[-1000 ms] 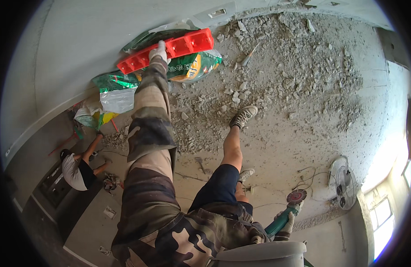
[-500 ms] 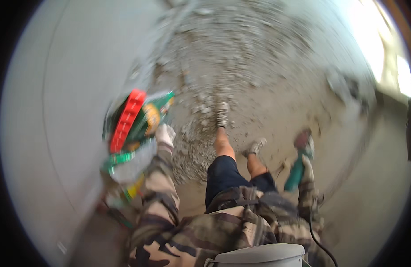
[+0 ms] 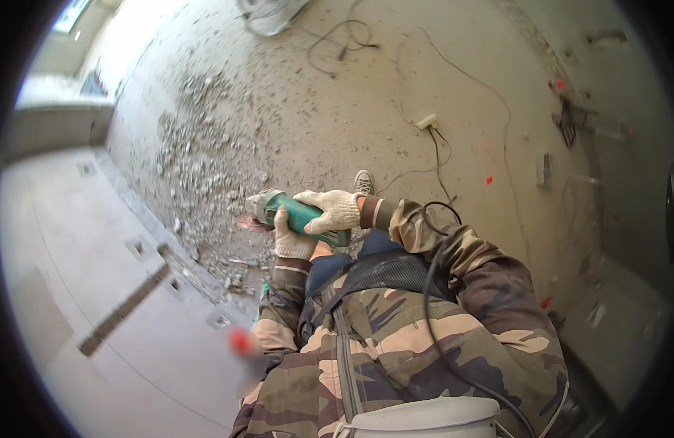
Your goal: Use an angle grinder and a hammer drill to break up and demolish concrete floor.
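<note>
Green angle grinder (image 3: 302, 213) is now held with both gloved hands, close above the person's knees. Right hand (image 3: 332, 209) clamps its body; left hand (image 3: 289, 237) closes near the disc. A second ago the left hand reached for a red crate, so grinding seems ready. Rubble (image 3: 198, 168) lies left of the grinder.

You see a daylit scene: strong light enters from the bright window opening (image 3: 72, 13) at upper left and washes out the dusty grey concrete floor (image 3: 337, 109) nearby. Fisheye distortion bends straight edges toward the black circular rim. A small red blurred object (image 3: 240, 340) is out of focus; the centre stays sharp.
</note>
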{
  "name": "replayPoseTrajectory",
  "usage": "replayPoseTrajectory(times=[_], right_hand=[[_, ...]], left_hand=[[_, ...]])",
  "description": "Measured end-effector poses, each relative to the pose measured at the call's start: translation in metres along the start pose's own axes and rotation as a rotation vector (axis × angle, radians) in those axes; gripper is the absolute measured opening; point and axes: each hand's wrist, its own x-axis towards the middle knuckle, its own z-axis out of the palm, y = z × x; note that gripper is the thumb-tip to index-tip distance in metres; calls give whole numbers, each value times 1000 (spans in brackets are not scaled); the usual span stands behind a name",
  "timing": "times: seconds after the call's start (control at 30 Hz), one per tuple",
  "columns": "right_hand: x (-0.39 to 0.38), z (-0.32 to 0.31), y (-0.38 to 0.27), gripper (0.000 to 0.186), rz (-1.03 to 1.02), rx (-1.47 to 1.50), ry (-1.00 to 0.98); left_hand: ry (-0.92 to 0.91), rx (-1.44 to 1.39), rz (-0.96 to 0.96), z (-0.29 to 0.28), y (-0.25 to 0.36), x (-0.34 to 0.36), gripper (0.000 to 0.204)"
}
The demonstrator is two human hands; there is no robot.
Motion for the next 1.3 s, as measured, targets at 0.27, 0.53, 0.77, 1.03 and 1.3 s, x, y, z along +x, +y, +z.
replayPoseTrajectory(times=[0.27, 0.53, 0.77, 1.03, 1.3], right_hand=[[-169, -91, 121, 53, 150, -266, 388], [-353, -203, 280, 37, 955, -199, 1714], [-338, -320, 256, 48, 262, 690, 2019], [-259, -399, 167, 37, 118, 626, 1506], [-208, -425, 158, 29, 225, 714, 1362]], left_hand=[[-78, 140, 81, 103, -12, 66, 48], [-97, 135, 260, 170, 69, 85, 47], [93, 250, 356, 136, 134, 142, 46], [359, 184, 290, 87, 153, 281, 43], [436, 332, 73, 150, 109, 351, 51]])
